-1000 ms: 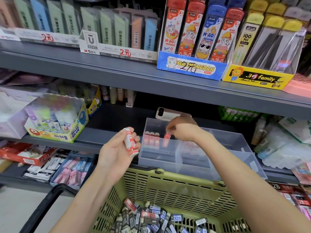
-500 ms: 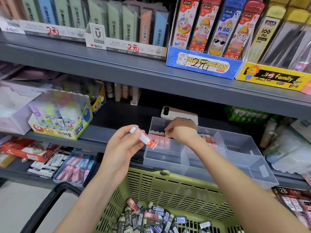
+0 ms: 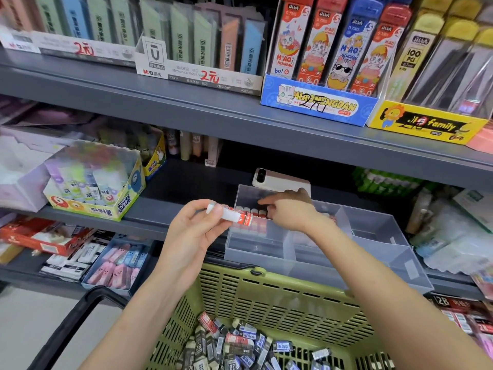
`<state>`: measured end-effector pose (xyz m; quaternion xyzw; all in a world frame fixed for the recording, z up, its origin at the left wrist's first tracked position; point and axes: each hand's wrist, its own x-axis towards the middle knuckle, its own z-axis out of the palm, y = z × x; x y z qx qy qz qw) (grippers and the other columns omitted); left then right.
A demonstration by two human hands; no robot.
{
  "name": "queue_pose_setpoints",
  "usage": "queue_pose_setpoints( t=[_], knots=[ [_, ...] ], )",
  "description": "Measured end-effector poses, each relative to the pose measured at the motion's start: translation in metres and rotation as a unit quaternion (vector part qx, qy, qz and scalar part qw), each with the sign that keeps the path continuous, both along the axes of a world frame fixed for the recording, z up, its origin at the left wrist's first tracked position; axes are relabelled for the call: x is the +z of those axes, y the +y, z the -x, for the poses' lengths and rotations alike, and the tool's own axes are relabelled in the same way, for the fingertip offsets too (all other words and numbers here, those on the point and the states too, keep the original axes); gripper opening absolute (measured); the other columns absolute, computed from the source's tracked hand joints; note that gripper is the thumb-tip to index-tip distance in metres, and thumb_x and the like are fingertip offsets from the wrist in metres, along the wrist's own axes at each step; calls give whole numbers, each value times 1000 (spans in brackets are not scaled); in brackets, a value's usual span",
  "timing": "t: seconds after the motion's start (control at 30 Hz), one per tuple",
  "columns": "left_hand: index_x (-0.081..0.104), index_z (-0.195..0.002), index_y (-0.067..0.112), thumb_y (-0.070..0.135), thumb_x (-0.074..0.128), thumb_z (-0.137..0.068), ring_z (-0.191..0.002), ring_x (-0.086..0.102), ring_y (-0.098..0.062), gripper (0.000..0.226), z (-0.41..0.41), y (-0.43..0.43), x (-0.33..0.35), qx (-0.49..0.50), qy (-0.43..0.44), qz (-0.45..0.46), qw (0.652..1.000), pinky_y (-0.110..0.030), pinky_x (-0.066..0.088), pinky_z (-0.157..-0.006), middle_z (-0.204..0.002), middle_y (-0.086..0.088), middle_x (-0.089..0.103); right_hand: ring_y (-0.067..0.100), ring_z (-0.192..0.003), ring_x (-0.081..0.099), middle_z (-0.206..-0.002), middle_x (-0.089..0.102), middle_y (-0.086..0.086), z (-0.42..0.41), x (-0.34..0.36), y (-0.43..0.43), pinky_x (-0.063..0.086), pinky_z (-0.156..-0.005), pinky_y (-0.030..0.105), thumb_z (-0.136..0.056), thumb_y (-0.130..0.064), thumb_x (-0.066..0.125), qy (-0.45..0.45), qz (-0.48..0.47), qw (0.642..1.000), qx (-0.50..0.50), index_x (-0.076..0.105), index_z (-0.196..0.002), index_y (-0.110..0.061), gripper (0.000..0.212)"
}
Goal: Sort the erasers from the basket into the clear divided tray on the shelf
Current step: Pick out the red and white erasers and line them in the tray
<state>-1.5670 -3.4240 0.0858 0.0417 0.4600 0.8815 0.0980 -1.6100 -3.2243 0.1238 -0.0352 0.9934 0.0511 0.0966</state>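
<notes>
Left hand (image 3: 192,232) has swung its red-sleeved eraser (image 3: 234,215) level, toward the clear divided tray (image 3: 373,227).
Fingers (image 3: 216,230) pinch it; right hand (image 3: 290,212) touches the eraser row (image 3: 260,214) in the far-left compartment, its grip unclear; green basket (image 3: 280,292) sits near.

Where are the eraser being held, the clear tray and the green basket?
held eraser (image 3: 231,214): head view, its white middle.
clear divided tray (image 3: 256,248): head view, front wall.
green basket (image 3: 280,295): head view, far wall.
</notes>
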Motion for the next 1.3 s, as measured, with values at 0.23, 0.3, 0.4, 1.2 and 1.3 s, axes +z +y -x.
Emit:
queue_pose_setpoints(
  t=[0.23, 0.3, 0.4, 1.2, 1.3],
  knots=[
    [68, -91, 13, 31, 82, -67, -92, 69, -23, 32, -1, 3, -2, -22, 45, 19, 999, -25, 55, -75, -92, -11, 72, -2, -76, 61, -78, 69, -18, -69, 15, -25, 45, -69, 14, -90, -27, 60, 125, 493, 861, -4, 72, -98, -22, 15],
    [72, -89, 21, 35, 82, -65, -86, 69, -20, 29, -4, 4, -3, -22, 75, 76, 994, -24, 54, -73, -90, -8, 73, 0, -70, 59, -80, 71, -11, -82, 14, -30, 43, -63, 12, -87, -23, 64, 102, 481, 871, 9, 73, -97, -20, 14],
    [74, -89, 31, 40, 76, -62, -86, 68, -14, 29, -8, 8, -4, 1, 108, 177, 978, -22, 52, -75, -91, -2, 73, -2, -66, 54, -80, 68, -9, -97, 8, -28, 41, -62, 10, -86, -25, 66, 81, 489, 869, 0, 71, -96, -23, 11],
    [51, -132, 25, 39, 50, -93, -122, 42, -6, 42, -10, 16, -17, 22, 294, 533, 793, -30, 37, -101, -131, 17, 39, 30, -92, 61, -97, 65, 10, -35, -5, 51, 40, -65, 26, -93, -39, 46, 109, 105, 963, -223, 67, -96, -8, 38],
    [54, -129, 24, 35, 53, -93, -121, 43, -6, 37, -12, 16, -16, 29, 288, 528, 798, -28, 34, -99, -129, 18, 41, 33, -94, 59, -92, 67, 12, -61, -4, 44, 41, -68, 31, -95, -34, 45, 220, 107, 951, -191, 68, -89, -10, 34]
  ],
)
